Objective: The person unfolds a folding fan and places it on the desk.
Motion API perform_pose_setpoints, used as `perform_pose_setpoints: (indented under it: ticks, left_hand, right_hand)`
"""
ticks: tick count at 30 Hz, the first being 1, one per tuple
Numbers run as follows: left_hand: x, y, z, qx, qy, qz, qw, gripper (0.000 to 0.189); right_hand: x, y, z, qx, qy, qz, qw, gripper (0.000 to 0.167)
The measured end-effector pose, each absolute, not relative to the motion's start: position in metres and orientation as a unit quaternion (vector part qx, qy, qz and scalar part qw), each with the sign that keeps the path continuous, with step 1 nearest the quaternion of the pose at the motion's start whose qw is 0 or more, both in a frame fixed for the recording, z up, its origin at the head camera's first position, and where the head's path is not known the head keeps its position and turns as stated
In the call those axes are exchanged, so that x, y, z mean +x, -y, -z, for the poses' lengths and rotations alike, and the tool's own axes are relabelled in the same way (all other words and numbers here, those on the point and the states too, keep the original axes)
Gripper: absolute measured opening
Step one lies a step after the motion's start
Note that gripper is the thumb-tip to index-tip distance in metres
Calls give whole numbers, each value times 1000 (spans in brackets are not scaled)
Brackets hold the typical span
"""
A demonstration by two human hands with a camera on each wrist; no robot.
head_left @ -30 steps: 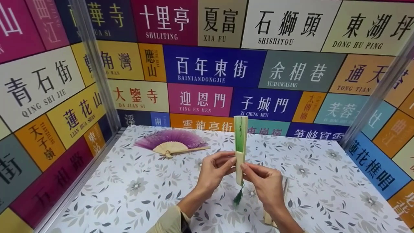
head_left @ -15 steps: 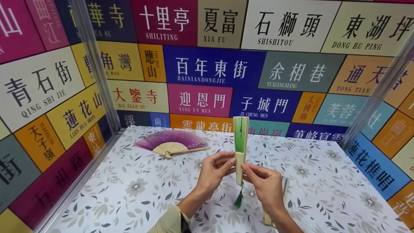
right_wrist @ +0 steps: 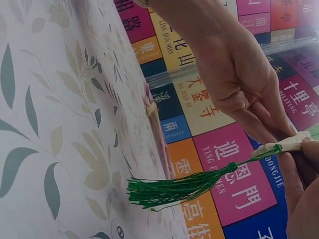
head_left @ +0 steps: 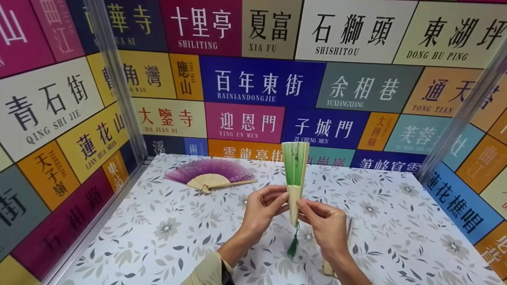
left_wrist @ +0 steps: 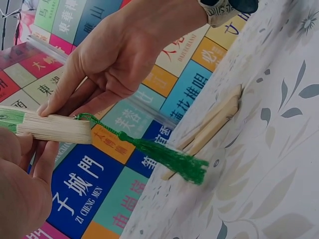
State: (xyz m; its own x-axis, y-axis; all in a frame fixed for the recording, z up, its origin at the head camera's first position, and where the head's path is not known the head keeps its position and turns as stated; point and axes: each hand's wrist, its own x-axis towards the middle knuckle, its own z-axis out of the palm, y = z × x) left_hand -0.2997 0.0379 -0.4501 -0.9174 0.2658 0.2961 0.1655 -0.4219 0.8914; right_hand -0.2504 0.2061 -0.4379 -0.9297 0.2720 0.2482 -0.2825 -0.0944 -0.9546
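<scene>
Almost upright, a green fan [head_left: 295,174] between left hand [head_left: 263,206] and right hand [head_left: 326,225].

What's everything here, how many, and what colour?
Table: one, white with grey leaves, centre
Green fan: one, green and pale, partly open, upright above the table
Tassel: one, green, hanging from the green fan
Purple fan: one, purple and pale, table's far side, left
Wooden pieces: count unclear, pale, table's right side
Signs: many, mixed colours, around the table
Posts: two, silvery, left and right corners
Sleeve: one, beige, bottom edge
Left hand: one, pinching the green fan
Right hand: one, pinching the green fan lower
</scene>
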Motion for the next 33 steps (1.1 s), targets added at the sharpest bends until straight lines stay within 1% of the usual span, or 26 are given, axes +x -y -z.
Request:
perform_pose_setpoints:
  ticks: [7, 20, 27, 33]
  left_hand:
    - [-299, -39, 450, 196, -533, -823, 34, 28]
    - [-298, -40, 451, 190, -531, -825, 32, 28]
    - [-298, -40, 451, 184, -537, -822, 38, 32]
    - [-298, -41, 451, 181, -545, -818, 31, 35]
  right_hand:
    - [-251, -207, 439, 4, 640, -744, 192, 21]
    - [-249, -208, 437, -18, 644, -740, 192, 28]
    - [-249, -208, 436, -37, 649, -736, 192, 29]
    - [-250, -208, 437, -44, 645, -741, 184, 29]
